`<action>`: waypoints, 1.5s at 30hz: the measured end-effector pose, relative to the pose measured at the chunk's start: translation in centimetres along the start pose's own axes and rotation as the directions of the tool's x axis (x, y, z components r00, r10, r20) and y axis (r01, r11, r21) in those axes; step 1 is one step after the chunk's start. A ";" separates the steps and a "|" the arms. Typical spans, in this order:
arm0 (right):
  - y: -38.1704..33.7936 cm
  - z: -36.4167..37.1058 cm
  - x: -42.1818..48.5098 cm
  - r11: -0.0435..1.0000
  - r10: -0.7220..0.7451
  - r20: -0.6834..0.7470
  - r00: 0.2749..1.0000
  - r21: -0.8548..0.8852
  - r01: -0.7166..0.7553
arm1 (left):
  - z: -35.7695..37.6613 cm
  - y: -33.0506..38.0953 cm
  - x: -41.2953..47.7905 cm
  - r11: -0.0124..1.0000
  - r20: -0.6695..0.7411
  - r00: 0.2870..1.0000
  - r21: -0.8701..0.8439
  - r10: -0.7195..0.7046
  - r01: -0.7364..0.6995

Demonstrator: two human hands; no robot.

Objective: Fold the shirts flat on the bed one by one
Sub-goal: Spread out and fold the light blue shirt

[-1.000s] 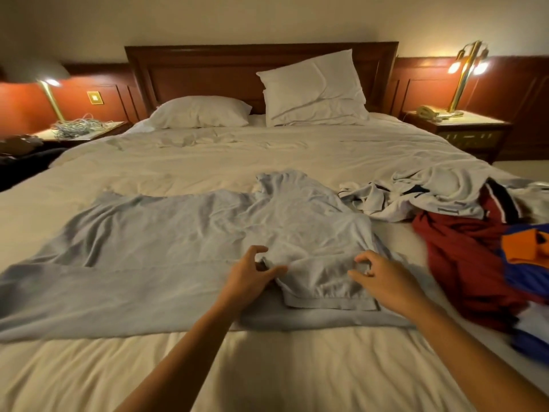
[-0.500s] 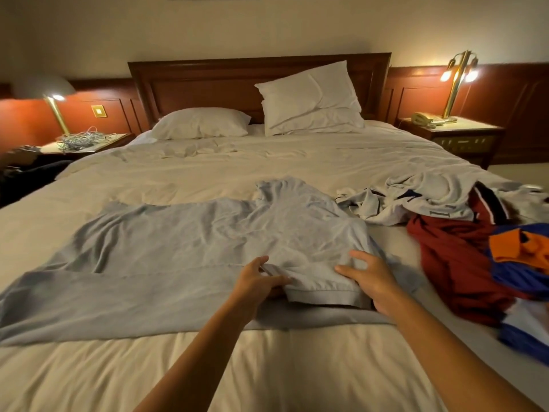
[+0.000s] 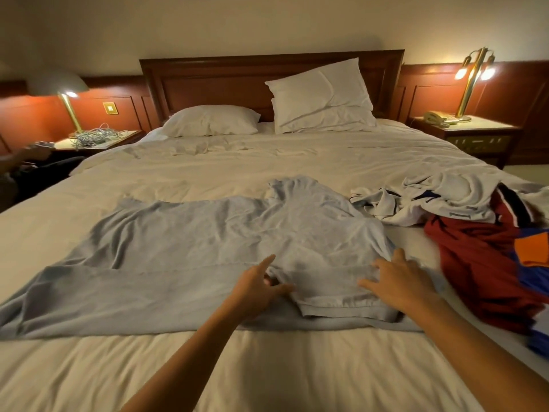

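Shirt point(image 3: 208, 248) — pale blue, spread flat across near half of bed point(image 3: 267, 367), right sleeve folded in. Left hand point(image 3: 255, 288) and right hand point(image 3: 398, 283) rest either side of fold, fingers splayed, gripping nothing — clothes heap point(image 3: 481, 263) at right.

Pale blue shirt point(image 3: 208, 242) on cream bed point(image 3: 267, 162) (maroon shirt point(image 3: 481, 272) beside).

2 pillows point(image 3: 211, 120) point(image 3: 322, 96), 2 lamps point(image 3: 66, 93) point(image 3: 475, 75) (2 hands point(image 3: 255, 288) point(image 3: 399, 283))
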State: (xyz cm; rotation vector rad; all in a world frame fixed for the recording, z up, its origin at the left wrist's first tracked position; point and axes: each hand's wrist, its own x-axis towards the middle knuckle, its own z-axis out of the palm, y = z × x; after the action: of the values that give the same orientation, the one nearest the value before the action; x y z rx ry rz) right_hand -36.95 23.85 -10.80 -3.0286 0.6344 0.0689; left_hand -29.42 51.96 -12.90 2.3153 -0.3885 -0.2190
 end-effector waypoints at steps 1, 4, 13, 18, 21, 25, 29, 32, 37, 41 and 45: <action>-0.6 -0.1 0.1 0.997 0.003 -0.052 0.999 -0.076 -0.007 | -1.1 -1.2 -0.1 0.997 -0.094 0.995 0.065 0.043 -0.037; -3.5 0.2 0.9 0.993 -0.112 -0.106 0.988 -0.042 0.108 | -5.3 -6.5 -0.9 0.968 -0.262 0.959 0.247 0.111 -0.045; -11.3 7.0 2.7 0.963 -0.262 0.110 0.959 0.090 0.253 | -19.4 -23.1 -4.7 0.671 -0.055 0.967 0.709 -0.250 0.214; -10.5 7.2 2.6 0.968 -0.252 0.066 0.966 -0.005 0.253 | -21.8 -24.9 -4.2 0.717 -0.103 0.967 0.653 -0.234 0.243; -7.9 6.0 2.2 0.999 -0.027 -0.054 0.998 -0.036 0.025 | -22.7 -25.1 -3.8 0.703 -0.143 0.972 0.671 -0.187 0.234; -1.6 5.3 1.6 0.930 0.365 -0.097 0.926 0.082 -0.358 | -24.6 -25.5 -4.4 0.633 -0.342 0.912 0.660 -0.226 0.404; 0.4 4.5 1.5 0.887 0.440 -0.021 0.898 0.169 -0.430 | -25.9 -25.3 -5.1 0.647 -0.463 0.805 0.492 -0.371 0.582; -0.6 4.3 1.7 0.910 0.402 -0.049 0.914 0.131 -0.393 | -26.1 -24.7 -4.9 0.683 -0.422 0.847 0.517 -0.322 0.517; -0.9 2.9 1.5 0.951 0.264 -0.027 0.964 0.177 -0.255 | -27.0 -24.7 -5.1 0.833 -0.331 0.915 0.419 -0.229 0.360; 0.6 0.4 1.6 0.973 0.196 -0.039 0.980 0.134 -0.189 | -30.5 -24.8 -5.8 0.870 -0.279 0.928 0.357 -0.248 0.340; 1.1 -1.3 1.1 0.986 0.161 0.044 0.986 -0.041 -0.160 | -33.0 -24.2 -6.0 0.793 -0.288 0.893 0.418 -0.346 0.442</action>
State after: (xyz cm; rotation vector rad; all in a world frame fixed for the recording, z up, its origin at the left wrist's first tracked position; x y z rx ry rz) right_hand -36.31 22.29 -9.59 -2.9944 0.8812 0.1586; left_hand -21.00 92.01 -7.20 2.8622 0.1834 -0.0987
